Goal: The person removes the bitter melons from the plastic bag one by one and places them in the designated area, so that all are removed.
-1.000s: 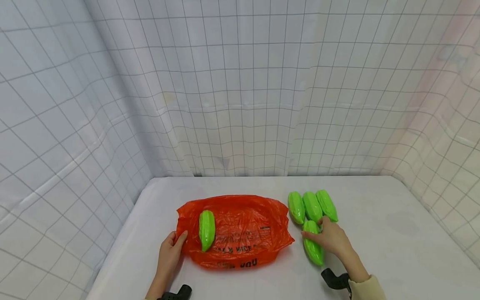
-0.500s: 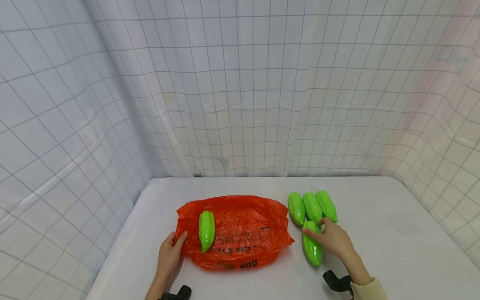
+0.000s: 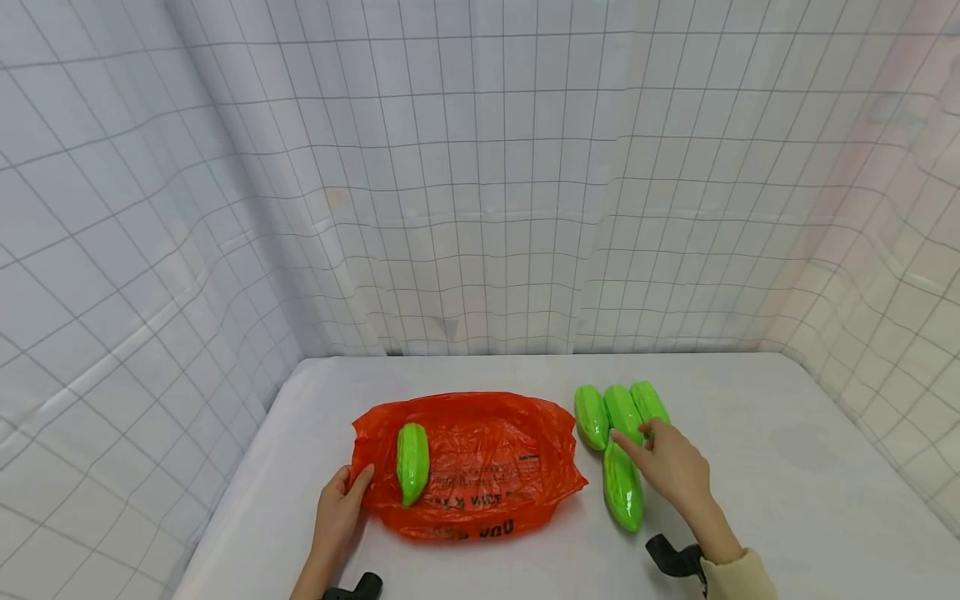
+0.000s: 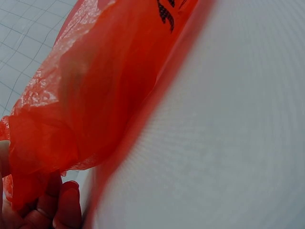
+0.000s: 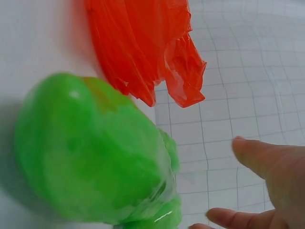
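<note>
At its left edge, the red plastic bag (image 3: 487,433) is pinched by my left hand (image 3: 337,510); the left wrist view shows its thin film (image 4: 105,86) between thumb and fingers. On the bag's left part lies one glossy, bright green, long fruit-shaped piece (image 3: 412,467). To the bag's right lies a similar green piece (image 3: 622,492), seen large in the right wrist view. My right hand (image 3: 677,468) is just above and right of that piece's far end, thumb and fingers apart, holding nothing. It partly hides the rightmost piece behind.
Behind the front piece, three more green pieces stand in a row: left (image 3: 592,417), middle (image 3: 619,407) and right (image 3: 648,398). All lie on a white tabletop (image 3: 765,450). White gridded sheets (image 3: 480,208) enclose the back and sides.
My right hand has let go of the front green piece and lifted away toward the back row. That piece has shifted slightly left. The left hand and the bag stay put.
</note>
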The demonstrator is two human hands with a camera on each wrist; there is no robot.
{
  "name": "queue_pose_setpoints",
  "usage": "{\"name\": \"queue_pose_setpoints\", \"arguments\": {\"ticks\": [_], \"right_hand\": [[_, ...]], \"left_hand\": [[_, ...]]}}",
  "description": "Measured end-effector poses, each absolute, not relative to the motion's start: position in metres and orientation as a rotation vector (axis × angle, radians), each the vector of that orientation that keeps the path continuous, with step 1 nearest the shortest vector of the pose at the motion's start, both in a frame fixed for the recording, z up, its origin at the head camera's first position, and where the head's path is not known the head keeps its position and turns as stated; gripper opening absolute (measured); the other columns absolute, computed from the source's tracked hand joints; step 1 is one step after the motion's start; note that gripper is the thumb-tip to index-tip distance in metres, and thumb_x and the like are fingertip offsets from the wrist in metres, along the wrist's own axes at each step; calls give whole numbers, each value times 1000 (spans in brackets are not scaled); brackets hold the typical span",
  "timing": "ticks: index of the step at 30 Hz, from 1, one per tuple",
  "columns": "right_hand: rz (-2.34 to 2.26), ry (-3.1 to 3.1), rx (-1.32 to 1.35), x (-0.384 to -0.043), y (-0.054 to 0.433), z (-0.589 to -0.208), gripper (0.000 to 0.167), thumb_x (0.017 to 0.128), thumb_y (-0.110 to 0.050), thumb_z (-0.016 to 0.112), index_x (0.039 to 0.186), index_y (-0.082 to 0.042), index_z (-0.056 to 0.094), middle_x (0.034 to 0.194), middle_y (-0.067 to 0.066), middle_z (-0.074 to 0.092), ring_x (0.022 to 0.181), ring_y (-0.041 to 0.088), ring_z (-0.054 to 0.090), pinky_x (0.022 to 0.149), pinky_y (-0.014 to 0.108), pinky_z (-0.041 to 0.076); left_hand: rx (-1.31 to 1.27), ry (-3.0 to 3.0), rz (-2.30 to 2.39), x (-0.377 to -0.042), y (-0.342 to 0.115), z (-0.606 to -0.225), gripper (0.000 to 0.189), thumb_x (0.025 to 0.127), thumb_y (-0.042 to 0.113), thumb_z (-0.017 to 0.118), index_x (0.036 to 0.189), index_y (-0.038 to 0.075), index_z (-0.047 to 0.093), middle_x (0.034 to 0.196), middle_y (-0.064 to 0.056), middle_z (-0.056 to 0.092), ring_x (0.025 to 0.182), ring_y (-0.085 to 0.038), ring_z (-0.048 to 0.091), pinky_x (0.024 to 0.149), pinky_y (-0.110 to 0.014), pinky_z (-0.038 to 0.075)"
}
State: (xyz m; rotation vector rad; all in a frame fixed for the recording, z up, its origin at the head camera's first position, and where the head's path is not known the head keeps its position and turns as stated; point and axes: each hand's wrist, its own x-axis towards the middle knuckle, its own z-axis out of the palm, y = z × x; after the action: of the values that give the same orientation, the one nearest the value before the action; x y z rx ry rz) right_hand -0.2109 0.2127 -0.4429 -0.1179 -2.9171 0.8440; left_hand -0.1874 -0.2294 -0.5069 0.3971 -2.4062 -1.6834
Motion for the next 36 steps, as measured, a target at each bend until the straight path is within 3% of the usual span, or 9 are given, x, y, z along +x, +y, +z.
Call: {"name": "queue_pose_setpoints", "arguments": {"ticks": [5,14,36], "right_hand": [[925,-2776,-87,-218,208,-441,67,88,-60,55,117,0,59,98,13,62,75,23,57,53,32,42],[1127,-2596,41,-232,190,-429,50,89,-45,63,111,0,62,91,10,62,79,25,60,58,32,47],[1267,-2620,165,-248,126,-406,53,88,-45,64,119,-3,56,94,8,61,80,21,59,64,34,49]], "left_hand": [[403,-2402,-1686,-188,-229,-507,39,97,35,53,108,-3,55,82,-6,57,74,-16,47,62,-21,42],[400,-2403,-1698,-189,-230,-508,41,97,37,53,108,-3,55,82,-7,57,74,-16,47,62,-21,42],[416,-2417,-1685,-188,-229,-508,42,97,38,52,110,-2,55,87,-8,58,78,-17,47,64,-21,43]]}}
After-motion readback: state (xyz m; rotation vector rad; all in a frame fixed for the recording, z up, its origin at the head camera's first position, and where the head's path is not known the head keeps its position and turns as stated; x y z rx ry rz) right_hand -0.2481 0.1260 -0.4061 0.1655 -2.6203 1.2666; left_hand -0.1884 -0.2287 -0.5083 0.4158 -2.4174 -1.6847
